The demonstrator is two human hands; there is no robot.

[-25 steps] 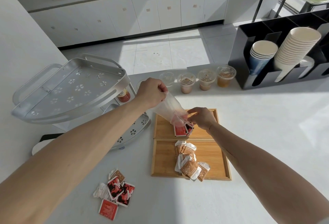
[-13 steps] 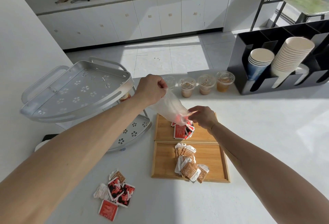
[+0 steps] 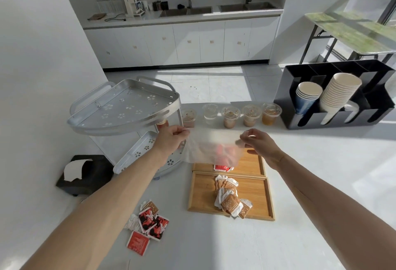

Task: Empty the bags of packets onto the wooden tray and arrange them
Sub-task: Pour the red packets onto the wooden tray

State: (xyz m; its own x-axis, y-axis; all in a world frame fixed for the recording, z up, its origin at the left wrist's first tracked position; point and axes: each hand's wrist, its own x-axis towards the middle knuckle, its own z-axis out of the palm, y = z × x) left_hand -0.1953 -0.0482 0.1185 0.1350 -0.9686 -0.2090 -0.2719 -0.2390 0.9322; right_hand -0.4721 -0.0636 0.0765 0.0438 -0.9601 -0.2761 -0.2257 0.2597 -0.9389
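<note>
Left hand: your left hand (image 3: 171, 139) pinches the left top edge of the clear plastic bag (image 3: 211, 148), just left of the frame's centre.
Right hand: your right hand (image 3: 260, 144) pinches the opposite top edge, so the bag hangs stretched between both hands.
Bag: it hangs above the upper compartment of the wooden tray (image 3: 250, 192); a red blur shows through the film (I cannot tell if those packets are inside the bag or lie behind it).
Red packets: a few red packets (image 3: 221, 167) lie in the upper compartment, under the bag's lower edge.
Brown packets: the brown packets (image 3: 230, 198) are heaped in the lower compartment, not yet in order.
Stray pile: more loose packets (image 3: 147, 222) lie on the table at lower left, outside the tray.
Risk, spilling: if you shake the bag hard, packets may fall past the tray rim.
Risk, mixing: red ones may slide over the divider into the brown heap.
Risk, cups: the lidded drink cups (image 3: 230, 116) stand just above your hands; a wide swing could knock one over.
</note>
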